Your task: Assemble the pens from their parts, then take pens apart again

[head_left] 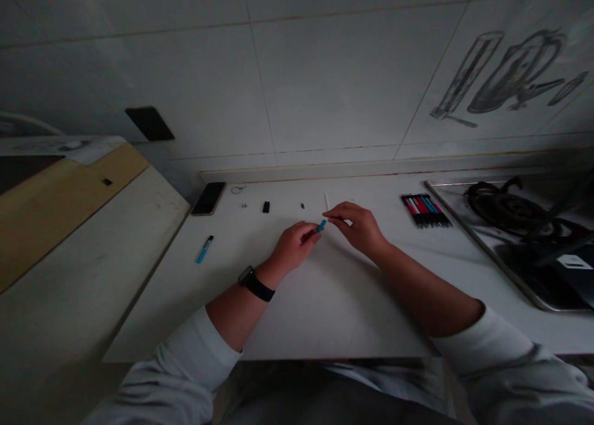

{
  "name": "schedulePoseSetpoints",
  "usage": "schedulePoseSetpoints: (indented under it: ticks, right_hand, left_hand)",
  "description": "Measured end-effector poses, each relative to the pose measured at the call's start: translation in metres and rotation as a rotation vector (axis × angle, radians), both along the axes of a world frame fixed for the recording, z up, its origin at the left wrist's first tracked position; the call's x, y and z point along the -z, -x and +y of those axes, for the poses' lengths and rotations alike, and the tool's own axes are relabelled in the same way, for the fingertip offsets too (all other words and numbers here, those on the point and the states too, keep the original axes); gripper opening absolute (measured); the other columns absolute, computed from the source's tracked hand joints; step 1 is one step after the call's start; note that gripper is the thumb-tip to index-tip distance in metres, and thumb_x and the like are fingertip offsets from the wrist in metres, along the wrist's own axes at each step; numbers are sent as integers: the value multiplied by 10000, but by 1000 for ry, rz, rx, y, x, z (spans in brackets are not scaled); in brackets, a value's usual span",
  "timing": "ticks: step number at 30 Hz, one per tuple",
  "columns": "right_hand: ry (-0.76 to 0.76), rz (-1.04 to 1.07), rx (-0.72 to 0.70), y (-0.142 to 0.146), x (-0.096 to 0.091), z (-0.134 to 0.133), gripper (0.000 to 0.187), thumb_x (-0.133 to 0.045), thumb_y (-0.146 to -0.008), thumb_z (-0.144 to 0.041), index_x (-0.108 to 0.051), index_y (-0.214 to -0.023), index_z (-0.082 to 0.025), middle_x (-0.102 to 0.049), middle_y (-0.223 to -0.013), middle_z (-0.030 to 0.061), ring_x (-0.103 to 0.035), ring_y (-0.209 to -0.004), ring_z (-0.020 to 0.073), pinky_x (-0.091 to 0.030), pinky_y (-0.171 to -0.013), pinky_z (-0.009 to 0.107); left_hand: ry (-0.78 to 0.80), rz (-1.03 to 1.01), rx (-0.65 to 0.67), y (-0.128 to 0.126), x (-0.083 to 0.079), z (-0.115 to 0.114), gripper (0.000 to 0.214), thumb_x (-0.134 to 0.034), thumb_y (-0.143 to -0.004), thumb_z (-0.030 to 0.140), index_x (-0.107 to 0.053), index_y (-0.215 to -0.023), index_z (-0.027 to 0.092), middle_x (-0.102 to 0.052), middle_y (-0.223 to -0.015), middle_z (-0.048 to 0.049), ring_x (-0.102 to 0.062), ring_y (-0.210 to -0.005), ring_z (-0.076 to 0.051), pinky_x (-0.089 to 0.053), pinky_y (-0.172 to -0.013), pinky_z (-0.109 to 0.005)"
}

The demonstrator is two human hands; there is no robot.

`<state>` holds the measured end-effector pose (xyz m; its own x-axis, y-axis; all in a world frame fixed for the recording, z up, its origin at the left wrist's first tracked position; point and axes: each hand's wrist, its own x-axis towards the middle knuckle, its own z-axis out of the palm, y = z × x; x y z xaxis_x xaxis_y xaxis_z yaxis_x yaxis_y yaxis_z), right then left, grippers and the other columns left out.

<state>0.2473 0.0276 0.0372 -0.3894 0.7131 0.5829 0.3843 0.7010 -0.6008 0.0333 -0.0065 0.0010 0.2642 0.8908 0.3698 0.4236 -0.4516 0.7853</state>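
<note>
Our left hand (295, 245) grips a blue tube (321, 226) | our right hand (358, 224) bunches near its upper end, grip we cannot tell | pens (426, 211) lie rightward on our counter (334, 313)

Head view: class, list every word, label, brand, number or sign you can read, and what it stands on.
No text can be read.
White label at far right: too blurred.
Blue tube in the left hand, blue stick at left, pens: any print is too small.
</note>
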Motion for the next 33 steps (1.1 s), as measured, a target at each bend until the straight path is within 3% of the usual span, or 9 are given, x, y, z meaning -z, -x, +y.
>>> schedulePoseSetpoints:
  ticks: [14,19,23,28,33]
  right_hand:
    - [5,-69,-119,0,4,-1,290,-548,-1020,-306,-768,-1209,-302,-714,-1073,82,-683,-962,192,-553,-879,340]
    - [134,-39,-168,3,6,0,297,-604,-979,-370,-737,-1220,-259,-719,-1061,88,-679,-890,181,-567,-767,305]
    - [232,34,-109,3,9,3,243,-622,-960,-414,-748,-1049,-226,-728,-990,78,-675,-877,185,-553,-767,305]
    - [262,217,32,-5,11,11,292,-628,-941,-441,-724,-1098,-213,-706,-966,70,-643,-812,167,-543,-729,305]
    - [284,279,31,-5,9,13,314,-643,-924,-466,-724,-1091,-213,-696,-927,59,-638,-782,157,-550,-726,310]
  left_hand:
    - [-48,41,-1,0,3,1,182,-624,-965,296,-735,-1082,211,-711,-966,-67,-641,-873,-197,-499,-810,-338]
    - [-56,30,17,-1,1,0,180,-611,-969,281,-735,-1077,209,-708,-981,-72,-647,-893,-197,-513,-808,-337]
    - [-8,-23,10,0,1,0,215,-637,-947,287,-723,-1130,213,-725,-1034,-80,-663,-922,-202,-527,-825,-336]
    - [97,-87,-58,1,2,2,201,-621,-945,297,-730,-1091,210,-760,-1010,-60,-693,-901,-201,-524,-818,-322]
    - [130,-40,-75,1,1,3,177,-600,-946,292,-745,-1001,206,-768,-917,-38,-699,-843,-189,-508,-772,-299]
